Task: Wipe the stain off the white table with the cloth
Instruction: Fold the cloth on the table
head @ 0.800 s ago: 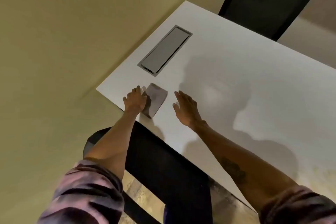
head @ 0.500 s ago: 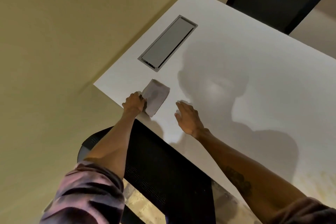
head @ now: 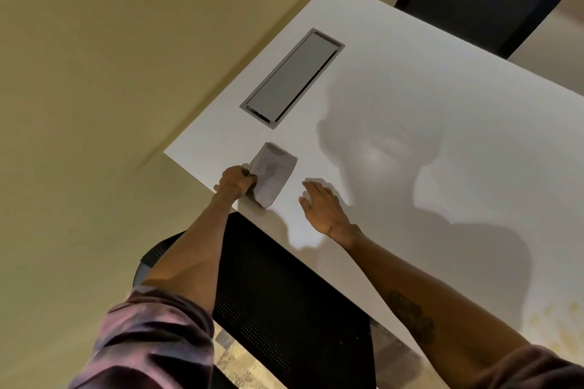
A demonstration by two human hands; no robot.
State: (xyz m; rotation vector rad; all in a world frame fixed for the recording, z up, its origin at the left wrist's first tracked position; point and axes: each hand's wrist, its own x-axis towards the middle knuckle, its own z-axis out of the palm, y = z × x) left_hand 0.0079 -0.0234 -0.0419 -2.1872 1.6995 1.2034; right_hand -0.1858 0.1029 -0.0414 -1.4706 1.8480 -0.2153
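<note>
Our left hand [head: 235, 181] has tightened, fingers clamped on the cloth's [head: 272, 174] edge; our right hand [head: 324, 208] stays flat, fingers together, on the white table [head: 442, 104]; grey hatch [head: 292, 77] beyond.

No readable text, label, brand, number or sign shows anywhere, neither on the smooth white rectangular tabletop [head: 410, 98] nor on the folded grey cloth [head: 272, 174].

Mottled purple sleeves [head: 151, 338], forearm tattoo [head: 410, 316]
</note>
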